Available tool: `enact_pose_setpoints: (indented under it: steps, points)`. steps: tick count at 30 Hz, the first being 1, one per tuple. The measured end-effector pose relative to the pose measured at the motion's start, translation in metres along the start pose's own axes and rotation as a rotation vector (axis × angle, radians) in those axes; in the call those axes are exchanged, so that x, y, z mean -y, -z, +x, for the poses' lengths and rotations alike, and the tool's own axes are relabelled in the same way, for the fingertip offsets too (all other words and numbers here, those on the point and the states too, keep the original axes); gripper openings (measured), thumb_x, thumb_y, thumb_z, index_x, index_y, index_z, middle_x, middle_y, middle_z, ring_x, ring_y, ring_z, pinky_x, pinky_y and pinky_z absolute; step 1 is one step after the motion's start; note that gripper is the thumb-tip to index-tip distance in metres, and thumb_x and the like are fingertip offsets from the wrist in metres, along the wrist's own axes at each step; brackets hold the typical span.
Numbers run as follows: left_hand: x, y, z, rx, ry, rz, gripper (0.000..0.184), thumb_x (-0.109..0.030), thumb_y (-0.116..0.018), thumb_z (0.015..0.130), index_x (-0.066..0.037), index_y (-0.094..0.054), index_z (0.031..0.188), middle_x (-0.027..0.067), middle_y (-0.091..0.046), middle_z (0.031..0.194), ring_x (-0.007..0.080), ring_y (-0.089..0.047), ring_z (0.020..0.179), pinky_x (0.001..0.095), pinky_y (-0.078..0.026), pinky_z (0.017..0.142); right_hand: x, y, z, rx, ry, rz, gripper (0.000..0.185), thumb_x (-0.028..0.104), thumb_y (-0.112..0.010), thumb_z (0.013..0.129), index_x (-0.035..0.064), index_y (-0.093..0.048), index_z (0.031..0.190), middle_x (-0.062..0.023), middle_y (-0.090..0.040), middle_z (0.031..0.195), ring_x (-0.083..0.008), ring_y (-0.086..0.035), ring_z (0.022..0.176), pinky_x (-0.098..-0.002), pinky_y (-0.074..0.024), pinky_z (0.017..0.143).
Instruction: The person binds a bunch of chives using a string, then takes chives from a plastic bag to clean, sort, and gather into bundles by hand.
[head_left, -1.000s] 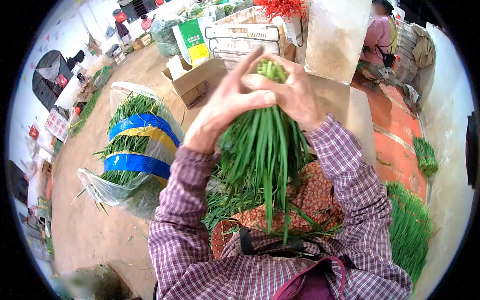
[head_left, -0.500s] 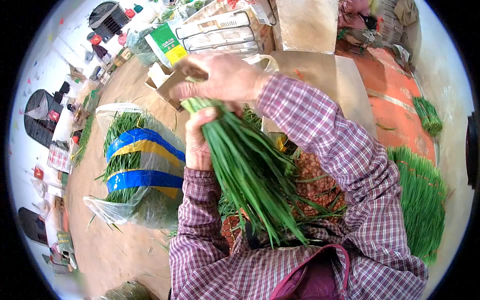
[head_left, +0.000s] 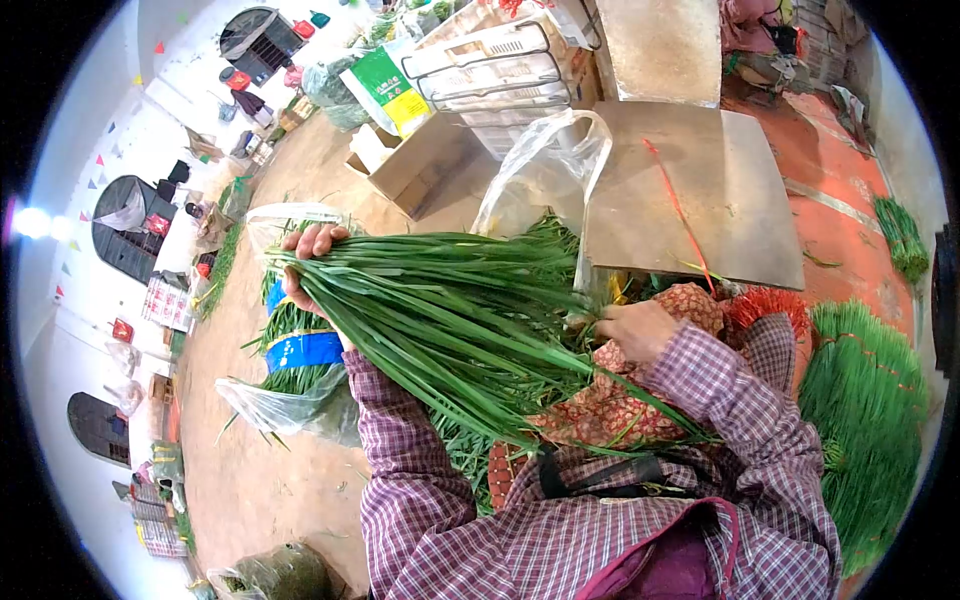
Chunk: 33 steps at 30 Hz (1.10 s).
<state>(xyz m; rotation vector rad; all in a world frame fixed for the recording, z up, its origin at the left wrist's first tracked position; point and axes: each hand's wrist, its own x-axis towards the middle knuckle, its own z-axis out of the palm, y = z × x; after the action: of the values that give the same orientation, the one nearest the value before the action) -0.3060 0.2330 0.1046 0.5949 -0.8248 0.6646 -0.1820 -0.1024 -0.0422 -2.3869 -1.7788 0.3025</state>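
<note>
My left hand (head_left: 310,262) is closed round the pale base of a large bunch of chives (head_left: 450,320). The long green leaves fan out rightward across my lap. At the far ends of the leaves is my right hand (head_left: 640,328), its fingers curled together close to the tips; what they pinch, if anything, is hidden. Below that hand lies a red patterned cloth (head_left: 590,405) over my lap, with a few leaves on it. More chives lie under and behind the bunch, partly hidden by it.
A clear plastic bag of chives with blue tape (head_left: 303,350) stands at left. Ahead are a cardboard box (head_left: 425,165), a clear bag (head_left: 545,165) and a board (head_left: 690,200) with a red tie (head_left: 678,205). Red ties (head_left: 765,308) and stacked chives (head_left: 868,420) are at right.
My left hand has moved left and tipped the bunch from steep to nearly level. My right hand has left the base end and moved right and down to the leaf tips. The view has shifted.
</note>
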Motion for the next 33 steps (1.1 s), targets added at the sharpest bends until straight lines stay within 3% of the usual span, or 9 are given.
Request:
enact_pose_setpoints:
  steps: [2,5,8,10,12,16,22,25,33]
  points:
    - [-0.010,-0.004,-0.001,-0.053,-0.034,0.111,0.031,-0.019,-0.062,0.080,-0.007,-0.051,0.107,0.0034,-0.052,0.091,0.0188,-0.049,0.088,0.0366,-0.038,0.096,-0.029,-0.011,-0.010,0.044,-0.145,0.017,0.027,0.008,-0.057,0.083,0.0126,-0.064,0.109,-0.0080,-0.060,0.100,-0.0260,-0.063,0.083,-0.0409,-0.0525,0.076]
    - [-0.009,-0.030,0.001,-0.169,-0.045,0.729,0.032,-0.018,-0.060,0.076,-0.008,-0.050,0.105,0.0073,-0.059,0.088,0.0198,-0.053,0.089,0.0386,-0.041,0.096,-0.043,0.035,-0.031,-0.458,-0.080,0.285,0.017,0.012,-0.060,0.083,0.0070,-0.067,0.098,-0.0100,-0.065,0.087,-0.0252,-0.063,0.085,-0.0393,-0.0506,0.079]
    - [0.028,-0.091,-0.005,-0.372,0.126,1.195,0.024,-0.017,-0.062,0.074,-0.007,-0.058,0.096,0.0108,-0.064,0.093,0.0213,-0.061,0.084,0.0363,-0.050,0.080,-0.012,0.090,-0.039,-0.576,-0.214,0.888,0.048,0.021,-0.067,0.080,0.0019,-0.052,0.122,-0.0152,-0.062,0.108,-0.0263,-0.061,0.100,-0.0374,-0.0479,0.090]
    - [0.063,-0.112,-0.012,-0.142,0.221,1.476,0.025,-0.016,-0.066,0.071,-0.009,-0.060,0.094,0.0085,-0.064,0.091,0.0230,-0.062,0.079,0.0353,-0.052,0.071,0.015,0.088,-0.027,-0.641,-0.089,0.808,0.058,0.025,-0.069,0.079,0.0022,-0.047,0.128,-0.0163,-0.058,0.115,-0.0270,-0.057,0.107,-0.0392,-0.0447,0.094]
    - [0.098,-0.117,-0.015,0.414,0.007,1.760,0.028,-0.015,-0.071,0.066,-0.010,-0.060,0.092,0.0061,-0.061,0.084,0.0237,-0.060,0.074,0.0370,-0.051,0.065,0.025,0.072,-0.015,-0.710,0.034,0.725,0.068,0.028,-0.071,0.077,0.0025,-0.043,0.133,-0.0175,-0.054,0.122,-0.0278,-0.053,0.114,-0.0410,-0.0415,0.099]
    - [0.175,-0.145,-0.061,0.645,-0.121,1.802,0.022,-0.017,-0.071,0.067,-0.010,-0.058,0.083,0.0048,-0.057,0.074,0.0193,-0.059,0.072,0.0364,-0.051,0.065,0.024,0.031,0.005,-0.692,0.067,0.584,0.063,0.028,-0.067,0.079,0.0041,-0.044,0.133,-0.0151,-0.052,0.124,-0.0273,-0.051,0.116,-0.0409,-0.0405,0.099]
    - [0.226,-0.160,-0.105,0.773,-0.122,1.842,0.018,-0.015,-0.060,0.070,-0.006,-0.051,0.083,0.0102,-0.054,0.083,0.0251,-0.056,0.091,0.0427,-0.046,0.088,0.008,-0.003,-0.006,-0.675,0.094,0.390,0.058,0.026,-0.062,0.081,0.0064,-0.045,0.132,-0.0115,-0.050,0.127,-0.0266,-0.048,0.119,-0.0407,-0.0390,0.099]
    - [0.232,-0.165,-0.116,0.896,-0.052,1.813,0.021,-0.021,-0.058,0.065,-0.007,-0.048,0.077,0.0065,-0.047,0.074,0.0198,-0.050,0.076,0.0368,-0.044,0.080,-0.003,-0.014,-0.015,-0.677,0.103,0.302,0.055,0.026,-0.059,0.082,0.0076,-0.046,0.132,-0.0096,-0.049,0.129,-0.0263,-0.046,0.121,-0.0407,-0.0382,0.099]
    - [0.249,-0.161,-0.158,0.860,0.107,1.612,0.018,-0.021,-0.057,0.069,-0.008,-0.050,0.081,0.0062,-0.048,0.076,0.0204,-0.050,0.075,0.0318,-0.041,0.070,-0.046,-0.011,-0.062,-0.643,0.124,-0.103,0.049,0.024,-0.052,0.085,0.0107,-0.048,0.132,-0.0048,-0.046,0.132,-0.0253,-0.042,0.125,-0.0405,-0.0361,0.099]
